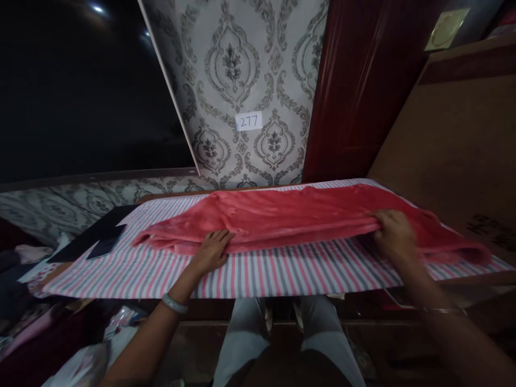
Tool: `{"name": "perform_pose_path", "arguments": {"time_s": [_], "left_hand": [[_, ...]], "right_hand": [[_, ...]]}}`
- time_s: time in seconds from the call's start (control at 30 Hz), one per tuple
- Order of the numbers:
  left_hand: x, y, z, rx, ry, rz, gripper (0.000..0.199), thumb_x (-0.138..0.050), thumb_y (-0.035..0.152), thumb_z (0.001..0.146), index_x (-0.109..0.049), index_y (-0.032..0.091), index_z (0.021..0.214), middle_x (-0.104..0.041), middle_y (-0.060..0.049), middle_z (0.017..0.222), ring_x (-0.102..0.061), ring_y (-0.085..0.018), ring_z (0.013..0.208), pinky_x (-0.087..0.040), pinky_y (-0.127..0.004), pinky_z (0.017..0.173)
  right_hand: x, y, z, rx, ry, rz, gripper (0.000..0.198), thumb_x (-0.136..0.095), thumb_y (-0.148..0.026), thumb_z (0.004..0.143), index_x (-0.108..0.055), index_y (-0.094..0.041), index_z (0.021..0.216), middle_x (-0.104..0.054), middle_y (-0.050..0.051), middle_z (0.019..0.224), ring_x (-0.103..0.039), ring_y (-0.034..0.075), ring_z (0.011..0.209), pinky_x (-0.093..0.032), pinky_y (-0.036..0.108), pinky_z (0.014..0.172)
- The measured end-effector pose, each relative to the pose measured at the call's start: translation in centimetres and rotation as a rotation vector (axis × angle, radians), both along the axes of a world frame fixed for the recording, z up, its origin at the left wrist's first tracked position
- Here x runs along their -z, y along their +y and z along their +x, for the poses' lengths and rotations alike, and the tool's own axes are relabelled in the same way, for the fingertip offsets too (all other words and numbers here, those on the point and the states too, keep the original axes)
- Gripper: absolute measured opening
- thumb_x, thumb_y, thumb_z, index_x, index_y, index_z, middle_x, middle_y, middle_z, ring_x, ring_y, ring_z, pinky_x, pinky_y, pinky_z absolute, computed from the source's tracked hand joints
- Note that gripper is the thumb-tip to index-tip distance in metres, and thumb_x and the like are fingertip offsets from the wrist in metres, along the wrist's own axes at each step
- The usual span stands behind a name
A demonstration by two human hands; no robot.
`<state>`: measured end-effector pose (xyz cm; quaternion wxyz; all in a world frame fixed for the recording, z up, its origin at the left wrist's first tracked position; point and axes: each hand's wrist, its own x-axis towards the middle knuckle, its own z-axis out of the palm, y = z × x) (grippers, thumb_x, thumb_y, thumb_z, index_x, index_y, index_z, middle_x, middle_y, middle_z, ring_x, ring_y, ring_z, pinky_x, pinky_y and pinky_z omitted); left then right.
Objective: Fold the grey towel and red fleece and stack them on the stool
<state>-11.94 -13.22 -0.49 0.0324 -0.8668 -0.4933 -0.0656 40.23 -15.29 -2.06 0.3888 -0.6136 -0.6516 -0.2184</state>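
A coral-red plush garment (282, 207) lies spread sideways on a pink, grey and white striped cloth (258, 277). It looks like a long-sleeved top, with sleeve-like ends reaching left and right. My left hand (213, 250) rests on its near edge, left of the middle, fingers stretched over the fabric. On the right, my right hand (395, 234) pinches the near edge between thumb and fingers. That edge is raised a little off the striped cloth there, with shadow beneath it.
A dark phone-like slab (107, 243) lies at the cloth's left end. Behind stand a large black screen (92, 97) and a patterned wall with a paper marked 277 (249, 121). A big cardboard box (455, 145) stands at the right. Clothes and bags (84, 365) are heaped lower left.
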Motion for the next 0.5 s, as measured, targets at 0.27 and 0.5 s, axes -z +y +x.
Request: {"name": "perform_pose_path", "arguments": {"time_s": [0.27,0.5], "left_hand": [[1.9,-0.7,5.9,0.008,-0.027,0.095,0.042,-0.052,0.002,0.077,-0.067,0.016,0.114,-0.064,-0.017,0.121,-0.056,-0.032,0.114,-0.044,-0.050,0.096],[1.2,-1.5,6.5,-0.047,-0.137,0.106,0.034,-0.054,0.004,0.074,-0.067,0.016,0.104,-0.065,-0.016,0.110,-0.056,-0.033,0.107,-0.045,-0.049,0.091]], "right_hand": [[3.9,-2.5,6.1,0.171,0.168,-0.153,0.028,-0.045,-0.033,0.075,-0.070,-0.031,0.087,-0.062,0.016,0.079,-0.060,0.037,0.085,-0.041,0.052,0.071],[3.0,-6.0,-5.9,-0.146,0.622,-0.208,0.033,-0.053,-0.055,0.084,-0.071,-0.033,0.101,-0.071,0.013,0.095,-0.064,0.036,0.090,-0.049,0.055,0.081]]}}
